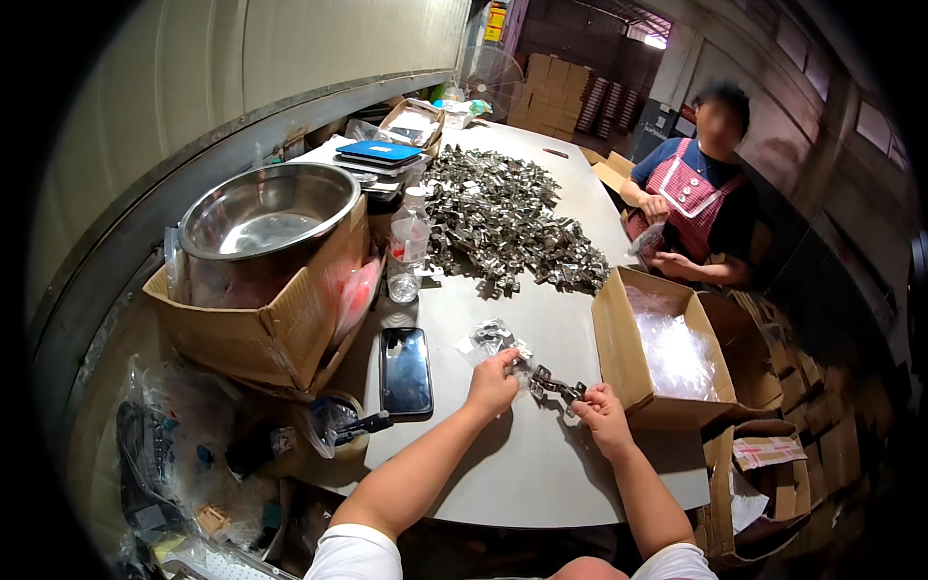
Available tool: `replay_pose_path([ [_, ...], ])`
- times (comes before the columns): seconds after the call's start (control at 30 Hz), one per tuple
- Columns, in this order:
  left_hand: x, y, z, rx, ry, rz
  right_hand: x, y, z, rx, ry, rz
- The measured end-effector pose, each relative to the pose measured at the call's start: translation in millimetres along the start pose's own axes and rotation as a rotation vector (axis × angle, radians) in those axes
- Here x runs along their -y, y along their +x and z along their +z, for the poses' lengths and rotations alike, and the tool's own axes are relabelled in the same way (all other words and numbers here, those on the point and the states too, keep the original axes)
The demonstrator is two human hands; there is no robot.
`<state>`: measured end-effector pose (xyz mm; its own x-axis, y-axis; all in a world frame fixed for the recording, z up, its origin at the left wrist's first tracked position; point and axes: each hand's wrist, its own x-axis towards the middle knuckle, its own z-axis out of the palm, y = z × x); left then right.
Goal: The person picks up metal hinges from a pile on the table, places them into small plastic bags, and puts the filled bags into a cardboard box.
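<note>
My left hand (pixel 493 387) is closed on a small clear plastic bag (pixel 479 340) with shiny metal pieces inside, just above the white tabletop (pixel 483 488). Between my two hands hang a few dark, shiny metal clip-like parts (pixel 553 385), close to the bag. My right hand (pixel 604 421) pinches the right end of these parts. Their exact kind is too small to make out. Beyond my hands lies a large heap of similar metal parts (pixel 512 217).
A phone (pixel 406 372) and a water bottle (pixel 407 249) are left of my hands. A steel basin (pixel 271 208) rests on a cardboard box (pixel 246 338). To the right, an open carton (pixel 628 372) contains clear plastic bags (pixel 681 353). Behind it a person (pixel 701 188) in a checked apron handles a bag.
</note>
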<state>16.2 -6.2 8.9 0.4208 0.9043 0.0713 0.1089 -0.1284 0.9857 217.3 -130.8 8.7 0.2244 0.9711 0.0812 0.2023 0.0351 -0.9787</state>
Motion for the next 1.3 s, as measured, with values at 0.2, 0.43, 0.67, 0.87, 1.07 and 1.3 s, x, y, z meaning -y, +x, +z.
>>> replay_pose_path([
  [0.2, 17.9, -7.2, 12.9, -0.029, 0.365, 0.583, 19.6, -12.0, 29.8, -0.032, 0.286, 0.174],
  [0.43, 4.2, -24.9, 16.7, 0.103, 0.613, 0.618, 19.8, 1.0, 62.0, -0.103, 0.92, 0.482],
  [0.67, -2.2, -23.8, 17.1, 0.074, 0.522, 0.605, -10.7, 8.9, 66.3, -0.349, -0.309, -0.311],
  [0.87, -2.3, -26.3, 11.3, 0.021, 0.465, 0.64, 8.8, -1.0, 53.0, -0.347, -1.02, -0.87],
  [1.07, -1.3, -31.3, 21.5, 0.145, 0.588, 0.726, 11.8, 3.6, 55.5, -0.265, -1.038, -0.734],
  [1.3, -11.9, -28.4, 22.3, 0.245, 0.53, 0.729, -1.3, 35.3, 39.6, -0.426, -1.005, -1.081],
])
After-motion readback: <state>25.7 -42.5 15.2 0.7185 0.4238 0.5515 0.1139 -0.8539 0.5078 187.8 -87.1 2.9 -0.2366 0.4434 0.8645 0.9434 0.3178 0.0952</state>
